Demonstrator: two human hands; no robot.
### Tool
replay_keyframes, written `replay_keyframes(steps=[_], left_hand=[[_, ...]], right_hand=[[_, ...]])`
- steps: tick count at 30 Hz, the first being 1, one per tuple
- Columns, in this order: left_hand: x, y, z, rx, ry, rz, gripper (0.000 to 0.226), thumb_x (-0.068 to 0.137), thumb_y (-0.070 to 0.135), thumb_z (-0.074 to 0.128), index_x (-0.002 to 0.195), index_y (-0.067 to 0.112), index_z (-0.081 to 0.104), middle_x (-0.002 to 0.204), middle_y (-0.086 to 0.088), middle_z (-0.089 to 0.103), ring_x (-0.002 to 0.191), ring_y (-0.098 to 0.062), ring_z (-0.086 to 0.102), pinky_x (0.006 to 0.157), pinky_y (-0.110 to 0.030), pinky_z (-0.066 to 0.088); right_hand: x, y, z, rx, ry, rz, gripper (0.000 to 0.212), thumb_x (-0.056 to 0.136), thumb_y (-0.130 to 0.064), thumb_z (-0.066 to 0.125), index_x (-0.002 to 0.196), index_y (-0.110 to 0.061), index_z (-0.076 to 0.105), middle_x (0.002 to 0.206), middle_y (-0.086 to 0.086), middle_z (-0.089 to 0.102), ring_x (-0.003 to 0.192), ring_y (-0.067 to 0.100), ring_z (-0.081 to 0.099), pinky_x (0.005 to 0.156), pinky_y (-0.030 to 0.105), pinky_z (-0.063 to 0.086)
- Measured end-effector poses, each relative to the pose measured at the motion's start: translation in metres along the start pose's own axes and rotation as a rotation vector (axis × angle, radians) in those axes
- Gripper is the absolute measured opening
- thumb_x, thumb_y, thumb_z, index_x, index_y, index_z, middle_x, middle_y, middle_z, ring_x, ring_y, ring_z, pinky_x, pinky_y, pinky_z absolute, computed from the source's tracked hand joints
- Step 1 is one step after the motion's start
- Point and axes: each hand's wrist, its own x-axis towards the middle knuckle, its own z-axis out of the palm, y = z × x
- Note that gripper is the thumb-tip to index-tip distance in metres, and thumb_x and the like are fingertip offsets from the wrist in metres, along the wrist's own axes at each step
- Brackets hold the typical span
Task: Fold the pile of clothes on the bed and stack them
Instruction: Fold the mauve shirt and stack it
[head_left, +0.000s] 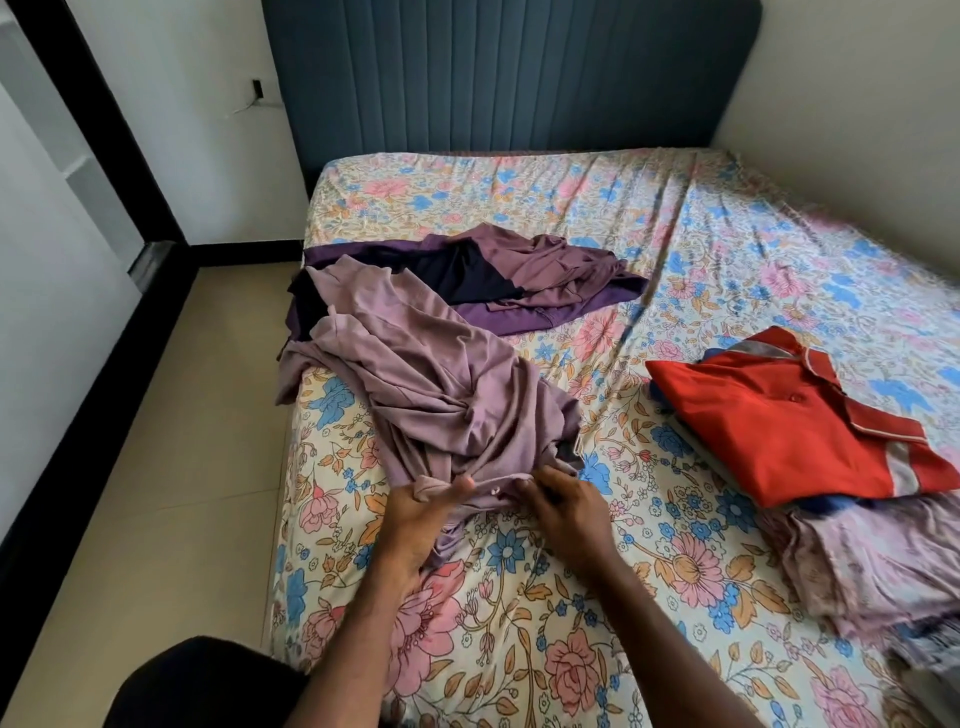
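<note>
- Bed w/ floral sheet filled most of my view; blue padded headboard at the far end, tiled floor to the left.
- Unfolded pile of purple, mauve & dark pieces lay mid-bed toward the left edge, well apart from both hands.
- Done stack sat at the right edge, folded red polo on top, patterned pinkish cloth beneath.
- Mauve garment was the piece in hand: crumpled, long axis running from its near hem by the hands away & left toward the pile.
- Left hand pinched a bunched bit of the near edge, thumb on top; right hand just beside it, fingers curled onto the same edge, so both grasping the garment.
- My read: rest of the cloth lay straight ahead of the fingers, so next move likely means spreading the hands apart along that edge to flatten it; neither hand clearly nearer.
- No brand, label or readable writing seen.
</note>
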Motion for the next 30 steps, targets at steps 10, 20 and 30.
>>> replay_keyframes(steps=[10, 20, 30], left_hand=[[0.008, -0.001, 0.006, 0.052, 0.083, -0.097, 0.064, 0.093, 0.06, 0.057, 0.1, -0.003, 0.069, 0.081, -0.011, 0.076, 0.062, -0.023, 0.064, 0.062, -0.032, 0.051], [0.003, 0.001, -0.006, -0.044, 0.027, -0.156, 0.072, 0.102, 0.062, 0.029, 0.1, 0.006, 0.074, 0.064, -0.013, 0.07, 0.042, -0.017, 0.058, 0.045, -0.023, 0.045], [-0.013, -0.005, -0.01, -0.111, -0.063, -0.066, 0.055, 0.103, 0.053, 0.035, 0.12, 0.011, 0.067, 0.092, -0.02, 0.077, 0.072, -0.039, 0.071, 0.065, -0.035, 0.059]], right_hand=[[0.007, -0.006, -0.001, 0.014, -0.06, 0.138, 0.074, 0.086, -0.088, 0.032, 0.08, -0.026, 0.072, 0.063, -0.008, 0.067, 0.051, 0.008, 0.061, 0.045, 0.033, 0.051], [-0.003, -0.009, 0.0, -0.023, 0.096, 0.021, 0.013, 0.089, -0.017, 0.072, 0.1, -0.025, 0.068, 0.102, -0.014, 0.059, 0.078, 0.002, 0.058, 0.06, 0.033, 0.058], [-0.007, -0.013, -0.003, 0.145, 0.355, 0.156, 0.06, 0.078, -0.007, 0.083, 0.122, -0.021, 0.046, 0.133, 0.0, 0.033, 0.11, 0.01, 0.048, 0.093, 0.038, 0.056]])
